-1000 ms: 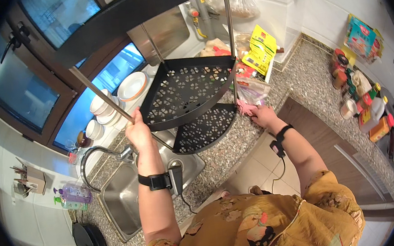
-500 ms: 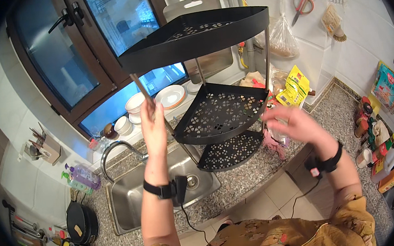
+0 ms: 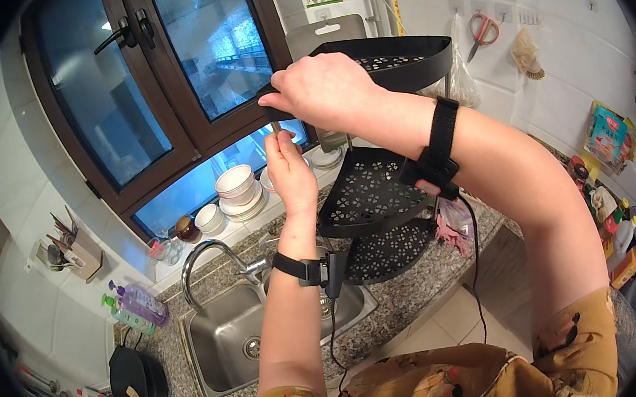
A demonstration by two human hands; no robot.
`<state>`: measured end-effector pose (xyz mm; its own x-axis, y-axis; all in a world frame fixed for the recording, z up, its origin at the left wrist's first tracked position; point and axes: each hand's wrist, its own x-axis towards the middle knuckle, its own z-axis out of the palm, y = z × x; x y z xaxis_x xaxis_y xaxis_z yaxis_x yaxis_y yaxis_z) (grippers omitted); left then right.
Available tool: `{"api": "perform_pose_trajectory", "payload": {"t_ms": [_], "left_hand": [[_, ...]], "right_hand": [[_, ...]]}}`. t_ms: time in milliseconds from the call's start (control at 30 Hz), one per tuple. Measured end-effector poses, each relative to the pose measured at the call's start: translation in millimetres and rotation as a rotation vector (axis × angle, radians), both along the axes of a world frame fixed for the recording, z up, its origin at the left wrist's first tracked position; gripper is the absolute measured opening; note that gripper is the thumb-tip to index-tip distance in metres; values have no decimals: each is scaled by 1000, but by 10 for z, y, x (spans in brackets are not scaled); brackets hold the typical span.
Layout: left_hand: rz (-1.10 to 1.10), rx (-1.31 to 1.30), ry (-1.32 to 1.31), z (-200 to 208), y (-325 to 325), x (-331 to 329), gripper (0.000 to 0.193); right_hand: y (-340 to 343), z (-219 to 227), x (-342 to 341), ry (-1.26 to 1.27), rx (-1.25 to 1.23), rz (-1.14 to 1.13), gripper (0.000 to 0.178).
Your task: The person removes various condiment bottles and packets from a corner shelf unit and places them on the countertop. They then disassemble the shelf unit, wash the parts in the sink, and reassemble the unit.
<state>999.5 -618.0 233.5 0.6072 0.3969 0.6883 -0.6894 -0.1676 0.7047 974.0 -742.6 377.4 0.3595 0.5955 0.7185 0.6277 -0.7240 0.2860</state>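
Observation:
A black three-tier corner shelf (image 3: 375, 191) with flower-shaped cutouts and thin metal posts stands over the counter, right of the sink. My left hand (image 3: 291, 176) is closed round its left post, just below the top tier. Above it, my right hand (image 3: 329, 89) reaches across and grips the left corner of the top tier, its thumb along the rim. My right forearm covers part of the top and middle tiers. Whether the lowest tier touches the counter, I cannot tell.
A steel sink (image 3: 228, 341) with a curved tap (image 3: 199, 256) lies left of the shelf. Stacked bowls (image 3: 236, 182) line the windowsill behind. Red scissors (image 3: 483, 32) and a brush (image 3: 527, 56) hang at right. Bottles (image 3: 625, 242) crowd the right counter. Cables hang from both wrist straps.
My right hand has moved from beside the middle tier up and left onto the top tier's left corner. In the picture, the shelf sits farther right, its top tier lower.

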Motion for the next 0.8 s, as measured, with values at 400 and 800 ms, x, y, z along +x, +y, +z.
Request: {"api": "perform_pose_trajectory", "payload": {"t_ms": [400, 800], "left_hand": [[175, 106, -1, 40, -88, -162, 25], [-127, -172, -33, -68, 177, -566, 25]], "right_hand": [[39, -80, -104, -154, 139, -74, 45], [-1145, 117, -386, -47, 373, 15, 43]]}}
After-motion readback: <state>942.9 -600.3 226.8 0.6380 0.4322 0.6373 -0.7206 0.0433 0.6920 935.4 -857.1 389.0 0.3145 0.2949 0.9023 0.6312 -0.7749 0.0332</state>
